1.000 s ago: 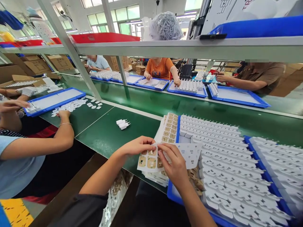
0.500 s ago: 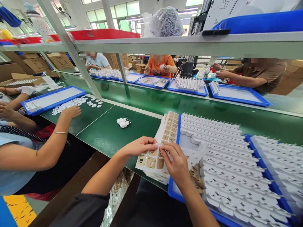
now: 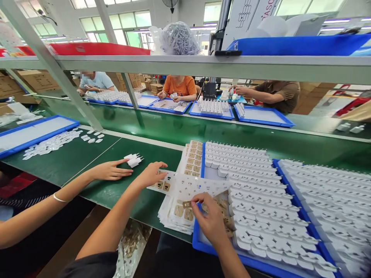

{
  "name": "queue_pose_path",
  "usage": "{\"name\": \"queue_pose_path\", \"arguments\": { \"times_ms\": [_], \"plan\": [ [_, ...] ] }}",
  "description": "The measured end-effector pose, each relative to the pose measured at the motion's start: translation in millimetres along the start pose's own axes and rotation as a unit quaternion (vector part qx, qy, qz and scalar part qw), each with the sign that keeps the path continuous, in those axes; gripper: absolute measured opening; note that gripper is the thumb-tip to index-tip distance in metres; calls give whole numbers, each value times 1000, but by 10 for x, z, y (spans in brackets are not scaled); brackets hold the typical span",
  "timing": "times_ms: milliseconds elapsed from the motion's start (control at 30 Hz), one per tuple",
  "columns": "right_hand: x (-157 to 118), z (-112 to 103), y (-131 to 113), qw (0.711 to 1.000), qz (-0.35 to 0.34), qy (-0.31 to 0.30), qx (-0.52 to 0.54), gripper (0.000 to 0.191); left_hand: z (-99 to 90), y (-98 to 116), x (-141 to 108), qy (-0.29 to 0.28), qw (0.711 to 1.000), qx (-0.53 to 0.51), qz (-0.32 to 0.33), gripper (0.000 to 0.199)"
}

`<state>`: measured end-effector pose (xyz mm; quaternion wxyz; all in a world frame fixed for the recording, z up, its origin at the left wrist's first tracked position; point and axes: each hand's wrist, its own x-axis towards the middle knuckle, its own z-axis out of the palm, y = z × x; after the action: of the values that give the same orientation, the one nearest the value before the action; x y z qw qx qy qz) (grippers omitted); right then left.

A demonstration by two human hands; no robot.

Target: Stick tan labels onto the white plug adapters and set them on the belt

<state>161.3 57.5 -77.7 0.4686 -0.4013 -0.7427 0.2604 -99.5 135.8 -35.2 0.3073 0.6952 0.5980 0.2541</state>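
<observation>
My right hand [image 3: 210, 218] pinches a small brown sticker [image 3: 187, 204] between thumb and fingertips, over a stack of sticker sheets [image 3: 184, 163]. Past the hand, loose brown pieces [image 3: 223, 208] lie in the near left part of the blue tray [image 3: 199, 241]. My left hand [image 3: 150, 175] is open, fingers apart and empty, just above the left end of a white sheet [image 3: 203, 185] whose brown stickers show near that hand. Just left of it, a co-worker's hand [image 3: 113, 170] touches white plug adapters [image 3: 133, 160] on the green table.
Rows of white plug adapters [image 3: 252, 185] fill most of the blue tray; a second full tray [image 3: 327, 193] stands to its right. White flat parts [image 3: 53, 143] lie at the left beside another tray [image 3: 40, 131]. A shelf [image 3: 174, 63] spans the table; people sit across.
My left hand has let go of the sheet and moved left. My right hand has drawn a brown sticker down, away from the sheet. A co-worker's hand has reached the adapters. The view has turned right.
</observation>
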Motion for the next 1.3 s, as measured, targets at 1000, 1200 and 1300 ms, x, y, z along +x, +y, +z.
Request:
{"name": "queue_pose_path", "arguments": {
  "times_ms": [1000, 1200, 1300],
  "plan": [
    [-127, 62, 88, 999, -47, 3, -26, 12, 945, 1116, 648, 6, 980, 1, 200, 34],
    [-66, -66, -21, 988, 33, -15, 152, 7, 782, 488, -294, 2, 830, -557, 38, 48],
    [-39, -112, -53, 967, 42, -55, 247, 9, 956, 337, -612, -2, 783, -621, -31, 45]
  ]
}}
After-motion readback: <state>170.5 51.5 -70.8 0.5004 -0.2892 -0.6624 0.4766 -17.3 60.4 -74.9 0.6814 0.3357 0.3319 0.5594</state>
